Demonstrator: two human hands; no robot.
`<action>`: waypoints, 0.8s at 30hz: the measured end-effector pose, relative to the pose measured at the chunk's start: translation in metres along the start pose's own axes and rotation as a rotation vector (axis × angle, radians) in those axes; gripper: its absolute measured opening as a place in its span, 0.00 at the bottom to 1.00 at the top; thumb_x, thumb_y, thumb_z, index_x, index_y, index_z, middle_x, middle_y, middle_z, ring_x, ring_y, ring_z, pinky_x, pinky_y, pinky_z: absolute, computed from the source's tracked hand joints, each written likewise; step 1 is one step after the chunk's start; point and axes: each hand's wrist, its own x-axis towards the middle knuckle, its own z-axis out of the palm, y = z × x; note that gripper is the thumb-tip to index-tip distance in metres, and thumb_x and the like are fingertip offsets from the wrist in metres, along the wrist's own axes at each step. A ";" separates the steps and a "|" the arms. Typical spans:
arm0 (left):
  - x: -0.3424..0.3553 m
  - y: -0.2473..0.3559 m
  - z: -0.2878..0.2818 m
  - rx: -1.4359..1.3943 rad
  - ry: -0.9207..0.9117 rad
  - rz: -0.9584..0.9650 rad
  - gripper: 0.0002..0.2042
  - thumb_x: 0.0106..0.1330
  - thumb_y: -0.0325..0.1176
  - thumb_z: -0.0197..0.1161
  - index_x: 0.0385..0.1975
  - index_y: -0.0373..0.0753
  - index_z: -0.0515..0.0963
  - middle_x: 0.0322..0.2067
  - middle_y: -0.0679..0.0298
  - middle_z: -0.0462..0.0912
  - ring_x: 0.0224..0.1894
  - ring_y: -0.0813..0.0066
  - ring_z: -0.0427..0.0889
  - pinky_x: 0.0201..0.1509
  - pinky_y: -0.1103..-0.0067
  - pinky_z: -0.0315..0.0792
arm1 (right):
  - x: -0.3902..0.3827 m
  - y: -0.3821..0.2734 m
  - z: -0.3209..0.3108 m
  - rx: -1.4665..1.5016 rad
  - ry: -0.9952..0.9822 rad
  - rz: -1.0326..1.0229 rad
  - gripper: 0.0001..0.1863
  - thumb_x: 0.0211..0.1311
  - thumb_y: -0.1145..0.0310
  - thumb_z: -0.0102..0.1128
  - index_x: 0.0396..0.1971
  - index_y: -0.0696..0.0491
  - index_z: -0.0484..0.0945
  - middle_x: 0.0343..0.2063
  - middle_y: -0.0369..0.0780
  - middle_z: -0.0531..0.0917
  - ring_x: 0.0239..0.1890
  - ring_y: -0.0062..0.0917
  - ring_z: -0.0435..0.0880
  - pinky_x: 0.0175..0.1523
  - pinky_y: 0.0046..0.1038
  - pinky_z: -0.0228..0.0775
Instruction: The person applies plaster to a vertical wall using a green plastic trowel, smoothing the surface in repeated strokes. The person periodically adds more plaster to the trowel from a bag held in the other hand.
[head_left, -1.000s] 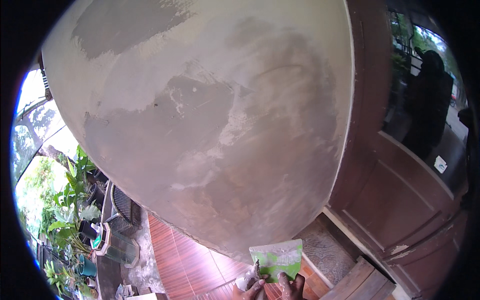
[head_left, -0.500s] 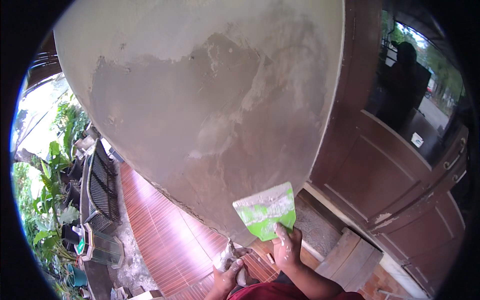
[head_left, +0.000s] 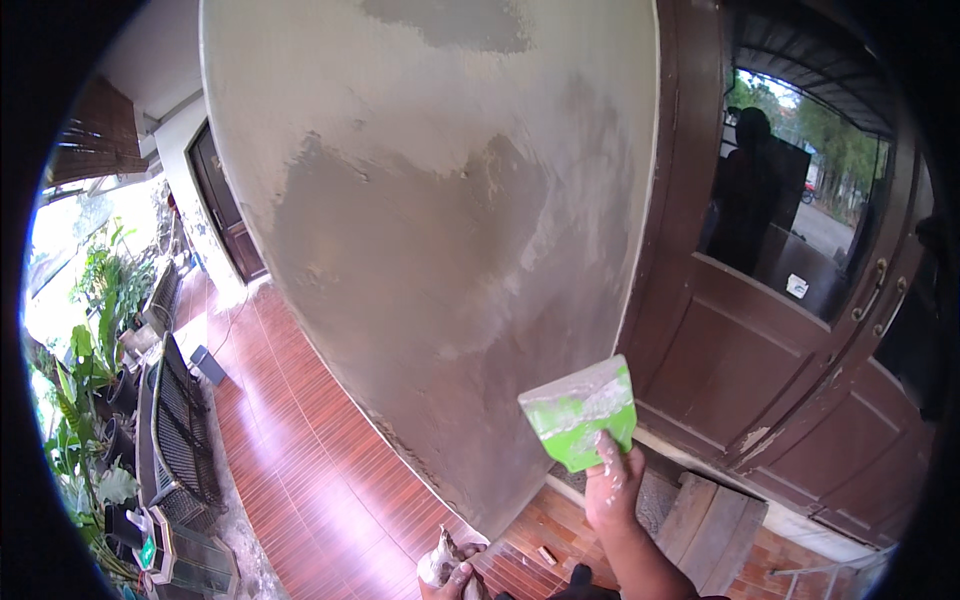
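A small white sticker with a dark mark sits on the door glass, near the pane's lower edge. At the floor's lower left edge, beside the plants, stands a white box with a green label, too small to make out further.

Right hand has come up from the frame's bottom edge, forearm now in view, lifting the green plastic scraper higher, beside the grey plastered wall. Left hand with the plaster-caked lump now shows at the bottom edge. View swung right: brown door larger.
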 end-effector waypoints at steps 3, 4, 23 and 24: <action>-0.004 0.003 -0.009 -0.013 0.044 0.023 0.33 0.66 0.30 0.59 0.70 0.37 0.52 0.38 0.62 0.77 0.27 0.81 0.73 0.27 0.83 0.70 | 0.018 -0.013 0.021 0.042 0.028 -0.079 0.15 0.62 0.67 0.62 0.42 0.60 0.72 0.41 0.40 0.78 0.43 0.21 0.78 0.48 0.28 0.73; -0.005 0.003 -0.011 -0.018 0.056 0.031 0.33 0.66 0.30 0.59 0.70 0.37 0.52 0.37 0.63 0.77 0.26 0.81 0.73 0.26 0.83 0.69 | 0.024 -0.019 0.029 0.051 -0.021 -0.107 0.14 0.63 0.67 0.61 0.42 0.60 0.72 0.41 0.39 0.78 0.43 0.22 0.78 0.49 0.29 0.74; -0.010 0.038 -0.041 -0.122 -0.107 -0.027 0.20 0.56 0.36 0.70 0.44 0.34 0.70 0.27 0.54 0.81 0.21 0.69 0.80 0.24 0.74 0.76 | 0.005 -0.059 0.086 0.167 -0.353 -0.003 0.15 0.62 0.70 0.56 0.49 0.56 0.75 0.45 0.37 0.81 0.47 0.25 0.80 0.53 0.31 0.72; -0.003 0.044 -0.042 -0.073 -0.147 0.059 0.19 0.56 0.36 0.70 0.41 0.34 0.71 0.23 0.56 0.80 0.18 0.69 0.79 0.22 0.74 0.75 | -0.003 -0.050 0.078 0.142 -0.354 0.000 0.16 0.62 0.70 0.55 0.50 0.56 0.74 0.46 0.38 0.80 0.49 0.25 0.79 0.54 0.33 0.71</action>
